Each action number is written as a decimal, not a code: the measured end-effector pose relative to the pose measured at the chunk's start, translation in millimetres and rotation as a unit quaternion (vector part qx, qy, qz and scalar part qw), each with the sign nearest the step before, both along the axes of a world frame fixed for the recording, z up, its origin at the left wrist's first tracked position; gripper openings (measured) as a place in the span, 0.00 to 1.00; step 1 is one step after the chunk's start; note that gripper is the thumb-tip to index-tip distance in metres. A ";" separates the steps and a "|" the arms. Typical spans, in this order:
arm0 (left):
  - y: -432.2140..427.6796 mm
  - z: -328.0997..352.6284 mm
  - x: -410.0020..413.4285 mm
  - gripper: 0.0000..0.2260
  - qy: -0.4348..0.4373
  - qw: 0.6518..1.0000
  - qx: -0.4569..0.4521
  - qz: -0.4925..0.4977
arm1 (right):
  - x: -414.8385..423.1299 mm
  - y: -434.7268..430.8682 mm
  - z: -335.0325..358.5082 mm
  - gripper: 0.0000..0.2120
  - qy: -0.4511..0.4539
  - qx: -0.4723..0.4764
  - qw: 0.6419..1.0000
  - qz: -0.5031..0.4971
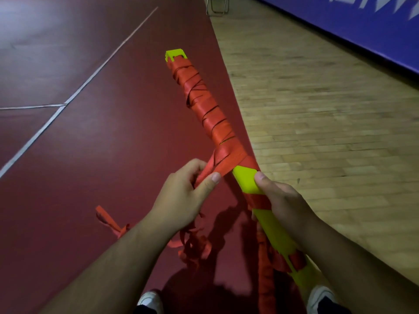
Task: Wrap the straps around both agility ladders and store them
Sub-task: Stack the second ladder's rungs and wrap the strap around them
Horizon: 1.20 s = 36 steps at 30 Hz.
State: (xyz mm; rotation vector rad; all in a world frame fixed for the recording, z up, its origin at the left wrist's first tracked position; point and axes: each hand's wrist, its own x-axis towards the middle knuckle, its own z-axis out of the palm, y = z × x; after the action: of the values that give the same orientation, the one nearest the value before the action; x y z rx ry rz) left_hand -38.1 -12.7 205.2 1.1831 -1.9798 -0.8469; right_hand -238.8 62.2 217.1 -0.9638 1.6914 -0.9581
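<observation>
Hands (231, 198), ladder (247, 180) pointing away

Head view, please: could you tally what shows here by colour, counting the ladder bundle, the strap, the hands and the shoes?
Yellow-green: 1, the ladder bundle.
Red-orange: 1, the strap, wound round the bundle with a loose tail hanging below.
Bare hands: 2, the left hand pinching the strap, the right hand gripping the bundle.
White: 2, the left shoe and the right shoe.
Total: 6.

No readable text; white marks on blue wall padding (353, 30) blurred, illegible.
</observation>
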 end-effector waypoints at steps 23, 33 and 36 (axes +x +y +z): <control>4.9 1.4 -22.9 0.22 0.180 0.971 0.132 0.080 | 21.5 8.4 1.9 0.33 -0.182 0.082 0.978 0.057; 1.6 -7.5 -26.1 0.38 0.367 0.892 0.261 -0.029 | 22.3 4.5 4.6 0.31 -0.235 0.097 0.958 0.130; -2.8 -6.1 -26.0 0.40 0.348 0.908 0.220 0.078 | 16.6 6.4 0.7 0.24 -0.176 0.024 0.975 0.134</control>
State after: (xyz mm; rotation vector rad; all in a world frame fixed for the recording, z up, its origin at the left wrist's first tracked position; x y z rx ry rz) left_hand -64.2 -15.5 199.1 1.0470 -1.1286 -1.4396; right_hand -222.3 68.7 217.8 -0.9031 1.2476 -0.8459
